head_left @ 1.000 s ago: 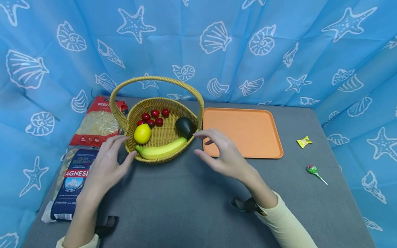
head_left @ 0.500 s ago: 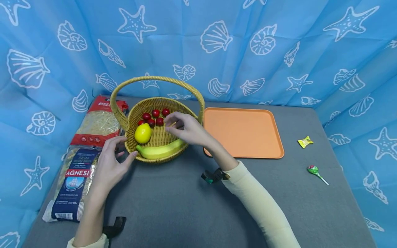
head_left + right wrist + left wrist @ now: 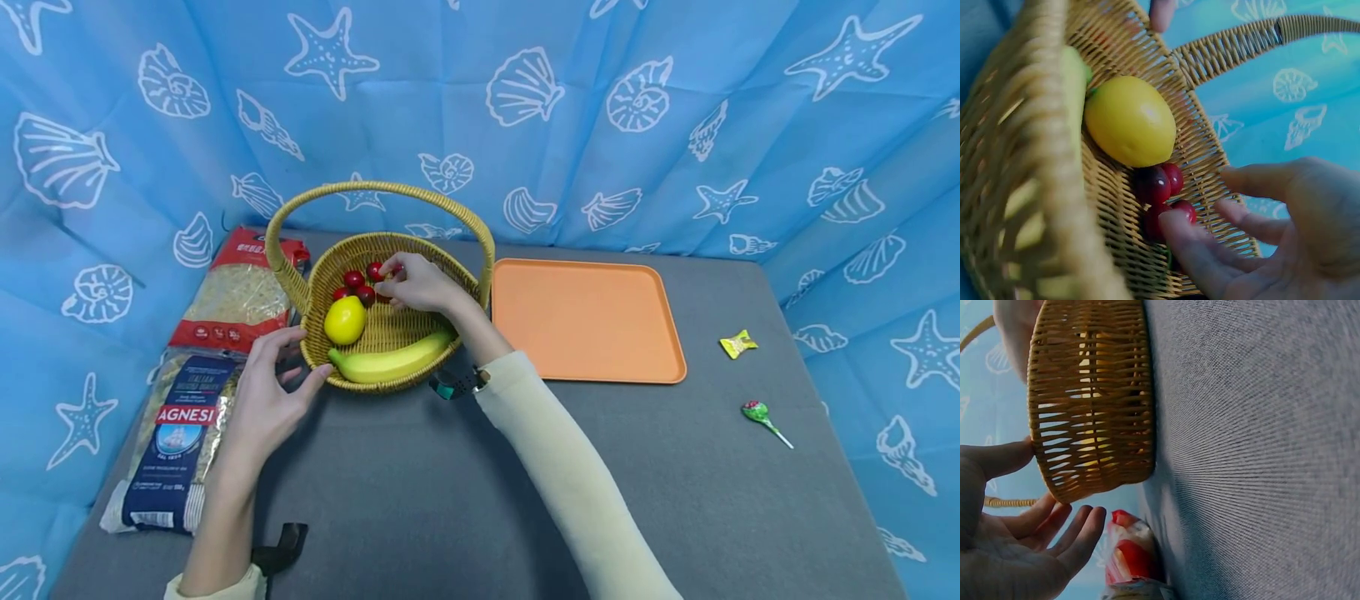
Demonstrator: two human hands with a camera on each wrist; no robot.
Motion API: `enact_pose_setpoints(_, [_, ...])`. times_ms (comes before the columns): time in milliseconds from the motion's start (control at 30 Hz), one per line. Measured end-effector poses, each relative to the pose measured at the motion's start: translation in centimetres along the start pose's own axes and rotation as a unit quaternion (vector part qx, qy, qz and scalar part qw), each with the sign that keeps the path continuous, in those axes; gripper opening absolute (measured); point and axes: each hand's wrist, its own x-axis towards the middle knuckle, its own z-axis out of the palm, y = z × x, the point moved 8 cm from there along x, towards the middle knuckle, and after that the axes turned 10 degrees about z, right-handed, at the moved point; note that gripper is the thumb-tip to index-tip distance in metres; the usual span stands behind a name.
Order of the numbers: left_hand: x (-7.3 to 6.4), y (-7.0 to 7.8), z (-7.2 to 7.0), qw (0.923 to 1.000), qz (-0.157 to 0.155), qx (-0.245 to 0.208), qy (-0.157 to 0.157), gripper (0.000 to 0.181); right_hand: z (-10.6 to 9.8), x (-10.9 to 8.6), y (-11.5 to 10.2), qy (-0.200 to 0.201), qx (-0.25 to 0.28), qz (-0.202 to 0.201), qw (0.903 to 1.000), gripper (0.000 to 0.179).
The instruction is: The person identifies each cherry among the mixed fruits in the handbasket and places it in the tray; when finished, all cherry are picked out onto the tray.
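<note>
A woven basket (image 3: 390,389) with a tall handle holds red cherries (image 3: 354,279), a yellow lemon (image 3: 345,321) and a banana (image 3: 393,360). My right hand (image 3: 422,283) is inside it, over the cherries at the back. In the right wrist view its thumb is beside the cherries (image 3: 1152,185), and the fingers stand apart from the thumb. My left hand (image 3: 273,392) rests at the basket's left side, thumb and fingertips touching the rim (image 3: 1036,425) with a gap between them. The right hand and forearm hide the avocado and some cherries.
Right of the basket lies an orange tray (image 3: 588,321). A yellow wrapped candy (image 3: 738,344) and a green lollipop (image 3: 759,412) are farther right. Two food bags, one red-topped (image 3: 240,292) and one blue (image 3: 172,450), lie at the left. A blue curtain (image 3: 570,167) hangs behind.
My right hand has moved left from the basket's right rim, across the avocado, into the basket over the cherries. My left hand has stayed at the left rim.
</note>
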Motion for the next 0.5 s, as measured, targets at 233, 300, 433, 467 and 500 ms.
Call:
enact_pose_setpoints(233, [0.0,-0.1,-0.1,1.0000,-0.001,-0.006,0.002,0.068,1.2,1.1,0.6,-0.009,-0.014,0.051,0.9986,0.049])
enact_pose_setpoints(300, [-0.1,-0.1,-0.1,1.0000,-0.001,-0.007,0.003,0.067,1.5,1.2,0.7,-0.012,-0.009,0.058,0.9982,0.049])
enact_pose_setpoints(433, [-0.1,-0.1,-0.1,0.9999,0.003,-0.010,0.005,0.066,1.7,1.5,1.0,-0.013,0.012,0.073,0.9972,0.048])
enact_pose_setpoints(467, [-0.1,-0.1,-0.1,0.9999,0.004,-0.011,0.005,0.066,1.8,1.6,1.0,-0.012,0.018,0.077,0.9968,0.047])
enact_pose_setpoints(500, [-0.2,0.0,-0.1,0.9999,0.005,-0.012,0.005,0.066,1.8,1.6,1.1,-0.011,0.025,0.078,0.9966,0.047])
